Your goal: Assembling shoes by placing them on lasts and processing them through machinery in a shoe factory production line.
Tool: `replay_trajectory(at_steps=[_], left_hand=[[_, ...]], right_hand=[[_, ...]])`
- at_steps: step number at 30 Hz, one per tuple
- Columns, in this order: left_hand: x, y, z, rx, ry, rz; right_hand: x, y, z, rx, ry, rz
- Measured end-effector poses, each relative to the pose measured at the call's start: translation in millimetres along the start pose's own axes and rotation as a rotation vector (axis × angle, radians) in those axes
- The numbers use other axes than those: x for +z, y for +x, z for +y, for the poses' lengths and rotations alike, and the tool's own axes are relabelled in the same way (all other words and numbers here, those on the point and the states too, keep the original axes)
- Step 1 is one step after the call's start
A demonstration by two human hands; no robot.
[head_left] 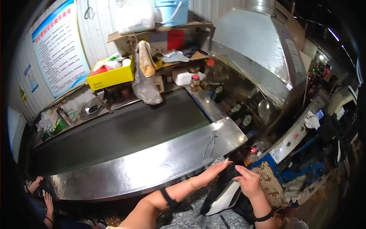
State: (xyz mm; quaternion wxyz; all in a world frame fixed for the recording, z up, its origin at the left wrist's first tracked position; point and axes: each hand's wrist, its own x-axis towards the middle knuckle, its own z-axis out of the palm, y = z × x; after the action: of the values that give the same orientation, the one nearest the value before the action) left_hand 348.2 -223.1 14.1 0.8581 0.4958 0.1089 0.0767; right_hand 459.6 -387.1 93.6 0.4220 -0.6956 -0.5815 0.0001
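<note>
A black piece with a white face [225, 199], shaped somewhat like a shoe upper, lies tilted over my lap. My right hand [248, 182] is closed, its fingers pinching the upper black edge. My left hand [217, 170] reaches across from the left with its fingers stretched out, close to the top of the same piece; whether it touches is hard to make out. Just beyond my left hand, a thin metal tool like tweezers or snips [210, 145] rests on the shiny metal ledge [160, 168].
A dark conveyor belt [126, 126] runs behind the ledge. Another person's hands [47, 202] are at its left end. A yellow box [112, 74] and a lidded jar [195, 83] stand beyond; a metal hood [251, 49] rises at right, near a control panel [291, 141].
</note>
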Motion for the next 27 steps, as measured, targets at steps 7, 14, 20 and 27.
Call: replay_trajectory(at_steps=[7,14,20,27], left_hand=[[67.8,23.6,18.1,-0.095,0.075,0.023],[45.8,22.5,9.9,-0.075,0.083,0.157],[12.4,23.3,-4.7,0.658,0.909,0.151],[-18.4,36.4,-2.0,-0.005,0.335,0.158]], right_hand=[[-40.7,-7.9,-17.6,0.091,0.019,-0.054],[-27.8,13.4,-1.8,0.171,0.076,-0.232],[52.9,-50.6,26.1,0.547,0.704,0.21],[59.4,-103.0,54.6,0.741,0.522,-0.028]])
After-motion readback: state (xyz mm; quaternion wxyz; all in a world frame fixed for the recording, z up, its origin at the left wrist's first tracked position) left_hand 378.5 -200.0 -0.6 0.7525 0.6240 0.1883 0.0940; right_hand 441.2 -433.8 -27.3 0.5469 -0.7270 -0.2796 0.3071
